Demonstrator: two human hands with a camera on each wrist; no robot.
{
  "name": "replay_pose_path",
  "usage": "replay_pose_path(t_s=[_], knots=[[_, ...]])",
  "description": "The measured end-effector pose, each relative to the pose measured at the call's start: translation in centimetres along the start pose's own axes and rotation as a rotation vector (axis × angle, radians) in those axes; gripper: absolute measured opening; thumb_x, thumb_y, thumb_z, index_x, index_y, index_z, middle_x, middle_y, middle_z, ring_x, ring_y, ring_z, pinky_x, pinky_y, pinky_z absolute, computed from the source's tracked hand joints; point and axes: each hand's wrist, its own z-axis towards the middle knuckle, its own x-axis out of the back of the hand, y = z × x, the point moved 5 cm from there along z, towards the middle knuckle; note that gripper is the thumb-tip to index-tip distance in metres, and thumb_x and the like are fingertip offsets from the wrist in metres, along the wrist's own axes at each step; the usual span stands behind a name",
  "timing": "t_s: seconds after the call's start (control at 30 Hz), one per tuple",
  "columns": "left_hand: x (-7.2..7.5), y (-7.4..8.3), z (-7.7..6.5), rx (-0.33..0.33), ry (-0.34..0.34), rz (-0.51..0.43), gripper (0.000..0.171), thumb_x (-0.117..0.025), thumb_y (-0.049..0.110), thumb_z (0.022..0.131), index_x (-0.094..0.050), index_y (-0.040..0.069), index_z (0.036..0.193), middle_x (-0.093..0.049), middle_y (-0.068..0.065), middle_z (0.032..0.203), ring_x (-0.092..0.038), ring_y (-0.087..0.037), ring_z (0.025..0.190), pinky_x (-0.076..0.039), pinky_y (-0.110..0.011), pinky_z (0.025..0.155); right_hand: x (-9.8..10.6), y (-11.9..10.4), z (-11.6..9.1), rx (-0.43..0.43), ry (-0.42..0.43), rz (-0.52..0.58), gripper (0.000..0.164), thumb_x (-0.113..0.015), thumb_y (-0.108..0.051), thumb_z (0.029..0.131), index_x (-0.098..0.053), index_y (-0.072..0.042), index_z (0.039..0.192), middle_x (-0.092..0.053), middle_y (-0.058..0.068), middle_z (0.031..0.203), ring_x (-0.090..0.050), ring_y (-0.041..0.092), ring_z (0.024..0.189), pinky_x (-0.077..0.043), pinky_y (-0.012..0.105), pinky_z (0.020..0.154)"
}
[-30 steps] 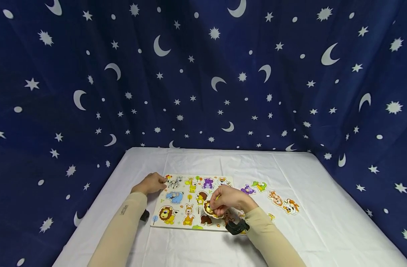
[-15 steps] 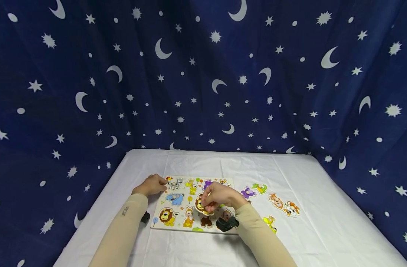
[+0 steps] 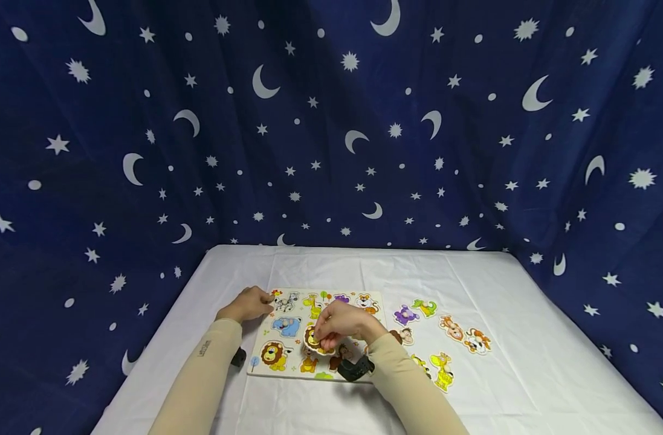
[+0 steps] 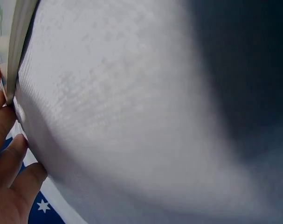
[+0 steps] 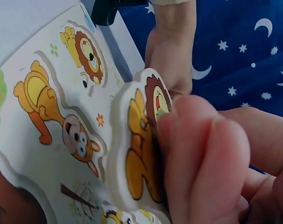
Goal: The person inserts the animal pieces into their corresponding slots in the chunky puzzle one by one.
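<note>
R. hand's [image 3: 342, 319] fingertips pinch lion piece [image 5: 139, 144], tilted over the puzzle board [image 3: 294, 372] nr. kangaroo picture [image 5: 43, 93], w/ lion picture [image 3: 274, 355] farther L.; the grip prob. keeps most of the piece's edge free. Stepped recess edges show up close. L. hand's [image 3: 246, 304] fingers, loosely bent, touch the board's L. edge nr. its far corner, prob. steadying it. Loose crocodile [image 3: 424, 307], tiger [image 3: 477, 341] & giraffe [image 3: 442, 368] lie R. of the board, apparently for easy reach. White cloth [image 3: 532, 374] gives room on that side; starry curtain [image 3: 320, 121] backs the table.
</note>
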Motion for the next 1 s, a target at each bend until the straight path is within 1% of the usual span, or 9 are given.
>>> replay_pose_path(t_s=[0.1, 0.17, 0.33, 0.4, 0.53, 0.73, 0.9, 0.93, 1.0], knots=[[0.0, -0.1, 0.1, 0.0, 0.006, 0.008, 0.043, -0.071, 0.017, 0.091, -0.064, 0.003, 0.131, -0.062, -0.019, 0.136, -0.058, -0.027, 0.121, -0.045, -0.048, 0.109, -0.6, -0.1, 0.4, -0.003, -0.008, -0.01, 0.005, -0.068, 0.006, 0.085, -0.071, 0.009, 0.087, -0.067, 0.004, 0.06, -0.062, 0.008, 0.05, -0.053, 0.018, 0.048], [0.1, 0.0, 0.1, -0.012, 0.008, 0.016, 0.042, -0.07, 0.016, 0.092, -0.064, 0.002, 0.131, -0.063, -0.019, 0.136, -0.059, -0.026, 0.118, -0.046, -0.048, 0.108, -1.0, -0.3, 0.7, 0.002, -0.017, -0.016, 0.005, -0.068, 0.006, 0.085, -0.072, 0.009, 0.085, -0.066, 0.004, 0.059, -0.062, 0.007, 0.051, -0.053, 0.017, 0.048], [0.1, -0.1, 0.1, -0.013, 0.005, 0.02, 0.043, -0.07, 0.017, 0.091, -0.064, 0.003, 0.131, -0.063, -0.017, 0.136, -0.059, -0.023, 0.114, -0.047, -0.047, 0.107, -1.9, -0.4, 1.6, -0.001, -0.03, 0.015, 0.007, -0.068, 0.008, 0.084, -0.07, 0.005, 0.079, -0.067, 0.005, 0.06, -0.063, 0.008, 0.051, -0.054, 0.018, 0.048], [0.0, -0.2, 0.1, 0.001, 0.001, 0.014, 0.043, -0.07, 0.018, 0.092, -0.064, 0.005, 0.132, -0.063, -0.016, 0.137, -0.059, -0.023, 0.114, -0.046, -0.047, 0.108, -2.2, -0.3, 1.8, -0.012, -0.033, 0.03, 0.006, -0.069, 0.008, 0.084, -0.07, 0.005, 0.079, -0.067, 0.006, 0.06, -0.063, 0.009, 0.05, -0.054, 0.018, 0.048], [0.0, -0.1, 0.0, 0.004, -0.001, 0.016, 0.043, -0.071, 0.018, 0.092, -0.064, 0.005, 0.132, -0.063, -0.016, 0.136, -0.059, -0.021, 0.11, -0.048, -0.046, 0.107, -2.7, -0.4, 2.1, -0.016, -0.038, 0.033, 0.003, -0.068, 0.008, 0.086, -0.071, 0.009, 0.084, -0.067, 0.006, 0.06, -0.063, 0.009, 0.05, -0.054, 0.018, 0.048], [0.3, 0.3, -0.2, -0.022, 0.006, 0.022, 0.043, -0.071, 0.018, 0.091, -0.064, 0.004, 0.131, -0.063, -0.016, 0.136, -0.061, -0.022, 0.113, -0.049, -0.045, 0.105, -3.2, -0.6, 2.7, -0.015, -0.044, 0.028, 0.005, -0.069, 0.006, 0.086, -0.071, 0.01, 0.086, -0.068, 0.005, 0.06, -0.064, 0.008, 0.05, -0.053, 0.017, 0.047], [0.2, 0.2, -0.2, -0.036, 0.006, 0.007, 0.042, -0.072, 0.015, 0.09, -0.065, 0.002, 0.129, -0.065, -0.018, 0.133, -0.061, -0.02, 0.107, -0.051, -0.042, 0.101, -4.0, -0.6, 3.1, -0.02, -0.034, 0.033, 0.004, -0.07, 0.006, 0.086, -0.072, 0.008, 0.084, -0.067, 0.005, 0.059, -0.064, 0.009, 0.05, -0.053, 0.018, 0.047], [0.2, 0.1, -0.3, -0.042, 0.006, 0.008, 0.042, -0.072, 0.015, 0.089, -0.065, 0.002, 0.129, -0.065, -0.018, 0.133, -0.061, -0.02, 0.107, -0.051, -0.042, 0.1, -4.1, -0.6, 3.2, -0.019, -0.035, 0.032, 0.004, -0.069, 0.006, 0.086, -0.072, 0.008, 0.084, -0.067, 0.005, 0.059, -0.064, 0.009, 0.05, -0.053, 0.018, 0.047], [0.2, 0.1, -0.3, -0.049, 0.008, 0.015, 0.042, -0.072, 0.015, 0.089, -0.066, 0.002, 0.129, -0.065, -0.018, 0.133, -0.063, -0.023, 0.112, -0.051, -0.043, 0.102, -4.5, -0.7, 3.4, -0.016, -0.04, 0.034, 0.005, -0.069, 0.006, 0.086, -0.072, 0.007, 0.082, -0.067, 0.005, 0.058, -0.063, 0.008, 0.049, -0.053, 0.017, 0.046]])
